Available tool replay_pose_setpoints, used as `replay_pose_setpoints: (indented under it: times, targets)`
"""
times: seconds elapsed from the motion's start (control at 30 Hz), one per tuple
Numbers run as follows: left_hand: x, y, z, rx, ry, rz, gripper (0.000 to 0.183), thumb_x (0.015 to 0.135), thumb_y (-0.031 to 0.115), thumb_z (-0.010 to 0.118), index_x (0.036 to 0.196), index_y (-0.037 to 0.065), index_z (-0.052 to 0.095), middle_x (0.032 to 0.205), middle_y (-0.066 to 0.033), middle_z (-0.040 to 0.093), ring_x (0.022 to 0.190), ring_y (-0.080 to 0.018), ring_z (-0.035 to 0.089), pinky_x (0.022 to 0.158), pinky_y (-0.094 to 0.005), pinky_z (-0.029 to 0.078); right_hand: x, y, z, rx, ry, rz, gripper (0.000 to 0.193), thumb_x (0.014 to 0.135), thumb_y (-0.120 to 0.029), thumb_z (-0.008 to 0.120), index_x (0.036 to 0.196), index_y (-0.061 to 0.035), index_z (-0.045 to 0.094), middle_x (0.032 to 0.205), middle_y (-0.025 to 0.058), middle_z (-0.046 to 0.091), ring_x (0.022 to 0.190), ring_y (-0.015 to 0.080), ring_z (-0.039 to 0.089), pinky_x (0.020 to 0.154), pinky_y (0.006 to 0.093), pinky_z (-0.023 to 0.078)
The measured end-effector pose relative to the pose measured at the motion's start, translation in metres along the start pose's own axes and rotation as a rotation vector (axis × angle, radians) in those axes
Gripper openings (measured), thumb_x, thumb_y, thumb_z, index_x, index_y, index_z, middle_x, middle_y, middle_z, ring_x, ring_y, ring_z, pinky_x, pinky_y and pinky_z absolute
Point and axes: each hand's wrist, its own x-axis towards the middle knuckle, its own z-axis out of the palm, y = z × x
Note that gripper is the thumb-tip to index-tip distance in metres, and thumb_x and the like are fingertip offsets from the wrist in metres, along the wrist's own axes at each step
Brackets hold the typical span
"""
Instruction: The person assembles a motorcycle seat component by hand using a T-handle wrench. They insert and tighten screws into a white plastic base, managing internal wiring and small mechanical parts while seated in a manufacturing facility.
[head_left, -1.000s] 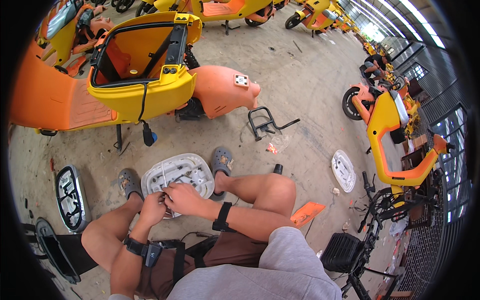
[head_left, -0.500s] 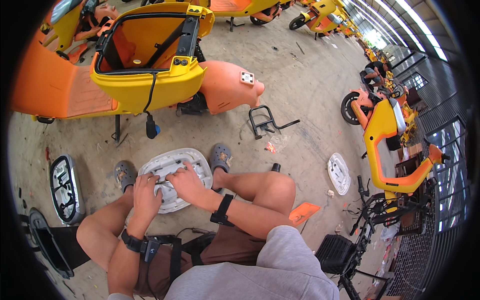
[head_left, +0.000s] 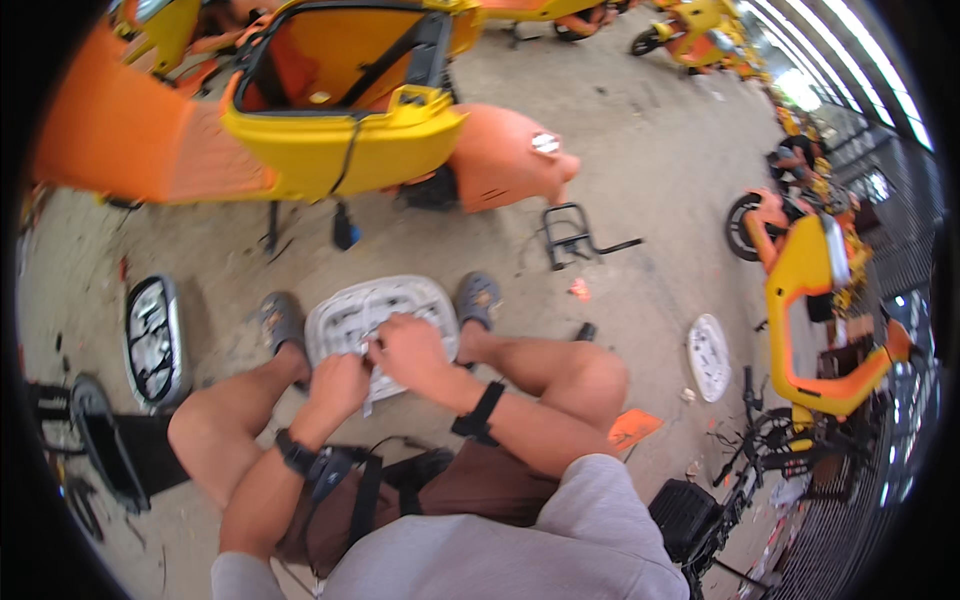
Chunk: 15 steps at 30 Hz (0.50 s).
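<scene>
A white moulded panel point(head_left: 338, 297) with rounded corners and a ribbed inner face lies on the floor between my feet. Over its near half, my left hand point(head_left: 338, 388) is closed in a loose fist, knuckles up. Close beside it is my right hand point(head_left: 413, 352), its fingers curled and pinched together. A thin pale strip point(head_left: 368, 402) runs between the two hands, and both seem to grip it. Motion blur and my own fingers hide exactly how it is held.
A yellow and orange scooter point(head_left: 330, 150) with an opened body stands ahead, a cable hanging from it. Left lies a black-rimmed shell point(head_left: 155, 340); right, a bent black metal frame point(head_left: 570, 238) and another white panel point(head_left: 709, 358). Farther right stand another scooter point(head_left: 800, 310) and a black basket point(head_left: 686, 520).
My hands have drawn closer together, fingers now closed instead of spread on the panel. A thin pale strip has come into sight between them. The whole view has shifted.
</scene>
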Motion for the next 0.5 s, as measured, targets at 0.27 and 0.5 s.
replay_pose_setpoints:
  times: [0.27, 0.5]
  targets:
    - [0.001, -0.011, -0.017, -0.348, -0.093, 0.087, 0.024, 0.083, 0.015, 0.063, 0.099, -0.002, 0.071, 0.082, -0.023, 0.07, 0.079, -0.0406, 0.068, 0.074, -0.047, 0.053, 0.003, 0.003, 0.001, 0.07, -0.391, 0.151, 0.025, 0.085, -0.027, 0.065, 0.089, -0.0032, 0.07, 0.078, 0.0213, 0.07, 0.074, 0.0405, 0.068, 0.072, 0.0503, 0.054]
    - [0.005, -0.013, -0.026, -0.208, 0.365, 0.194, 0.023, 0.081, 0.007, 0.069, 0.103, 0.003, 0.072, 0.095, -0.0148, 0.068, 0.101, -0.0315, 0.059, 0.092, -0.0389, 0.048, 0.002, 0.014, 0.002, -0.116, -0.28, -0.114, 0.027, 0.074, -0.003, 0.064, 0.097, -0.0122, 0.075, 0.09, 0.0081, 0.069, 0.1, 0.026, 0.063, 0.103, 0.0473, 0.036]
